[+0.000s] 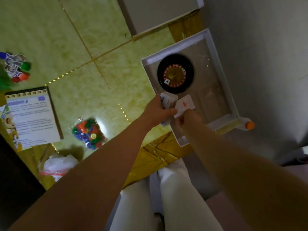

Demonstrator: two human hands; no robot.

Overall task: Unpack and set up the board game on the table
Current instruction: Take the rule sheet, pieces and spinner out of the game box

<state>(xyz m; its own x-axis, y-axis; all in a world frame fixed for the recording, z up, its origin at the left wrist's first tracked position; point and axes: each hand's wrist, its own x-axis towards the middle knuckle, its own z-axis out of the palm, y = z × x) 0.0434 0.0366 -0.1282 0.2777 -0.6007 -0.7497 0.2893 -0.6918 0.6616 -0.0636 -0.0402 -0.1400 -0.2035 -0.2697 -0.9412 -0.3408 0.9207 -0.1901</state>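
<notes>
I am holding my left hand (159, 111) at the near corner of the open white box (215, 52). Its fingers are curling round a stack of cards (167, 100), and the thumb is lying along the lower side of the stack. My right hand (190, 118) is just beside the left one, and it is pinching a single card (185, 105) by its lower edge. The card is showing a red mark on its white face. The fingertips of this hand are blurred, so I cannot tell how each one is lying. The single card is almost touching the stack.

Inside the box a black roulette wheel (175, 73) is lying flat, just beyond the cards, and a white die (166, 81) is sitting in its bowl. The box is standing at the right edge of the green-yellow table (83, 39).

On the table, well apart from my hands, a clear bag of coloured chips (87, 131) is lying. Left of it a printed sheet (33, 115) is lying, and farther up a small group of coloured pieces (16, 67). A white plastic bag (58, 165) is resting near the front edge of the table. An orange cap (250, 125) is showing beside the near right corner of the box.
</notes>
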